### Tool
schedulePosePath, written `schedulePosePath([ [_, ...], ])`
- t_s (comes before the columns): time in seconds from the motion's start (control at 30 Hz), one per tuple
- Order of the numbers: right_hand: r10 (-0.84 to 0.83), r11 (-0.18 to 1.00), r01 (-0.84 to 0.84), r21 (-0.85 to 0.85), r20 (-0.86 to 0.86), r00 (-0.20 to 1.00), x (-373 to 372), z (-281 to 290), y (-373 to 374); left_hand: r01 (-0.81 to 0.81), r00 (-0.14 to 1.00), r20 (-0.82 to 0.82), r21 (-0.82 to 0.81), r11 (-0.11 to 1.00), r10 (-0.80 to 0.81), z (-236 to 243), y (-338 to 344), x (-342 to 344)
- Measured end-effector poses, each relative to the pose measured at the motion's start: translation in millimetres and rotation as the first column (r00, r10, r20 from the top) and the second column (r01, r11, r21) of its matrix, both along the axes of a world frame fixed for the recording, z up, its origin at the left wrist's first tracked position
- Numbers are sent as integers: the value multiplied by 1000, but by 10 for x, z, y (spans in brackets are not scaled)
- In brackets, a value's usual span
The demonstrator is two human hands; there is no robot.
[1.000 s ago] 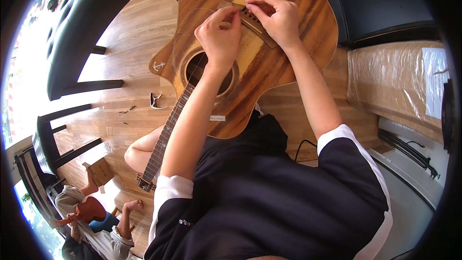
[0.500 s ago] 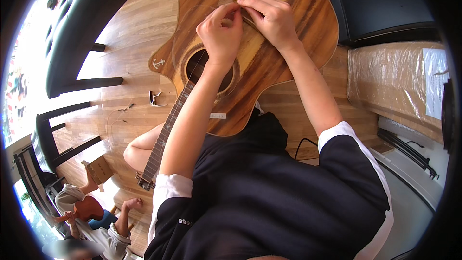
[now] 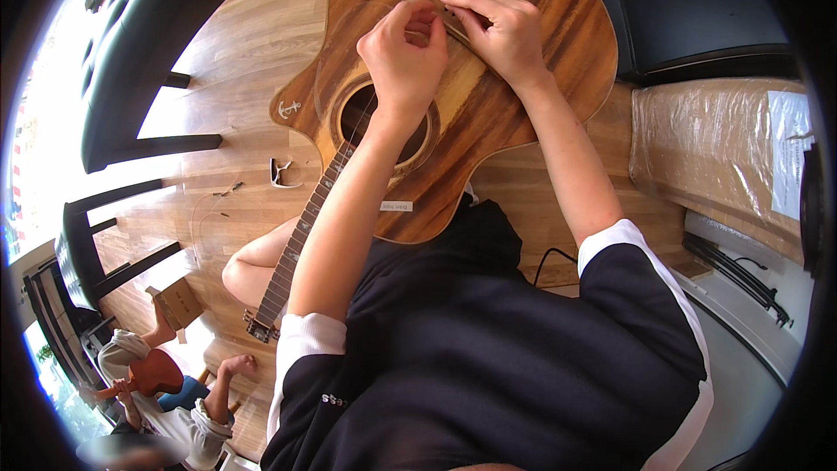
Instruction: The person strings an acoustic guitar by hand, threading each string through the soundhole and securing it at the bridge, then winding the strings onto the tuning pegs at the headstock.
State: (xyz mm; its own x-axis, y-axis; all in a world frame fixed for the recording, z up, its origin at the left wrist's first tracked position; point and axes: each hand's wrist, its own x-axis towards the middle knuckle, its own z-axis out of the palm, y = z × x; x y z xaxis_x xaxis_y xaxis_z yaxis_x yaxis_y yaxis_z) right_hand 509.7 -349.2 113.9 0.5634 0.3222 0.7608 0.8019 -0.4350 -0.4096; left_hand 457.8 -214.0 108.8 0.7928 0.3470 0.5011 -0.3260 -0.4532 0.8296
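Both hands work at the bridge point(image 3: 436, 10) of the acoustic guitar point(image 3: 488, 113) across the lap, left hand point(image 3: 403, 52) and right hand point(image 3: 501, 30) fingers pinched together on a thin string (barely visible), seating it apparently unfinished.

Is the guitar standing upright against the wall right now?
No, the guitar lies flat across the person's lap, both hands at its bridge.

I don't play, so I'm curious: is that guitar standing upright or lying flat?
Lying flat. The acoustic guitar rests face-up across the person's lap, sound hole towards the camera, both hands at its bridge.
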Motion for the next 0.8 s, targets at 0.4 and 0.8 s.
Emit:
schedulePosePath([
  [0.4, 14, 1000, -13, 4, -193, 981, -35, 112, 5, 42, 996, -78, 36, 998, -39, 98, 74, -5],
  [0.8, 4, 1000, 1, 26, -210, 978, -31, 67, -17, 70, 986, -155, 88, 994, -56, 80, 175, -80],
])
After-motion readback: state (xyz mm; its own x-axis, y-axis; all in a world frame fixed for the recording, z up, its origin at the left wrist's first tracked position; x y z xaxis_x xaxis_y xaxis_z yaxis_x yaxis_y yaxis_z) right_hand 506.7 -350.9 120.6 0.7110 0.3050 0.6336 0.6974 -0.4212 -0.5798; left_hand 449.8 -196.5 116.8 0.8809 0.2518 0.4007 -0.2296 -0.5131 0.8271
